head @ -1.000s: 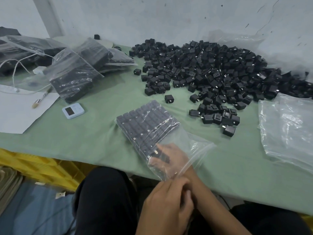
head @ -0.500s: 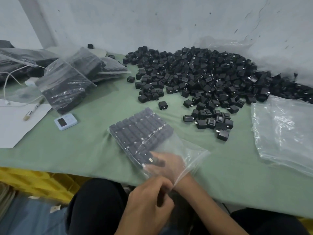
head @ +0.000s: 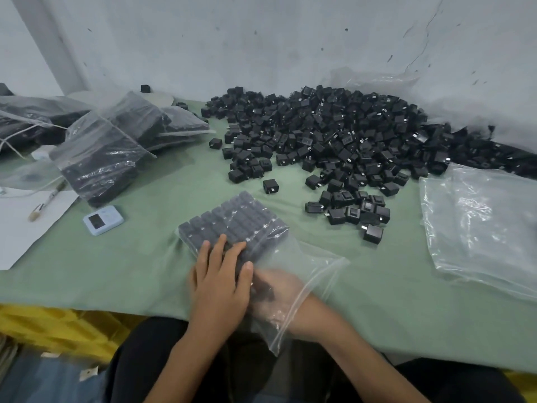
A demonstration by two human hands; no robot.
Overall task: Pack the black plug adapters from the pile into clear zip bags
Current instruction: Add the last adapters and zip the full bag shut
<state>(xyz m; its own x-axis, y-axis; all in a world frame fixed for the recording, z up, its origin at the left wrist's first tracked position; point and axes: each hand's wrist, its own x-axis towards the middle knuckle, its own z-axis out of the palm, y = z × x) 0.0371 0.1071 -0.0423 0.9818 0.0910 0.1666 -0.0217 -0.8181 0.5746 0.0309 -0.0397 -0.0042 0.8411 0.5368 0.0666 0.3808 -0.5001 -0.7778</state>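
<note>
**Tabletop** [head: 130, 266]: covered in pale green cloth and set against a grey wall along its far edge.

**Pile of black plug adapters** [head: 334, 135]: a large loose heap at the far-right part of the tabletop. Strays spread out from it toward the middle.

**Zip bag** [head: 313, 266]: clear, lying at the middle of the near edge. Its open mouth hangs over that edge toward the person.

**Packed adapters** [head: 238, 219]: neat rows filling the bag's closed far end.

**Left hand** [head: 220, 280]: on top of the bag. The fingers are straight and slightly spread, pressing flat on the near rows through the plastic.

**Right hand** [head: 283, 289]: inside the bag through its mouth, blurred behind the plastic. A dark adapter [head: 261, 290] sits at its fingers. I cannot tell whether they grip it.

**Empty clear bags** [head: 479, 222]: a flat stack along the right edge, just beside the pile.

**Filled bags** [head: 110, 152]: several heaped at the far-left corner.

**Small light-blue device with a dark screen** [head: 103, 220]: left of the zip bag, near the filled bags.

**White paper** [head: 23, 228]: at the left edge, with a small brush [head: 46, 200] lying across its far corner.

**Yellow crate** [head: 58, 324]: below the near-left edge.
</note>
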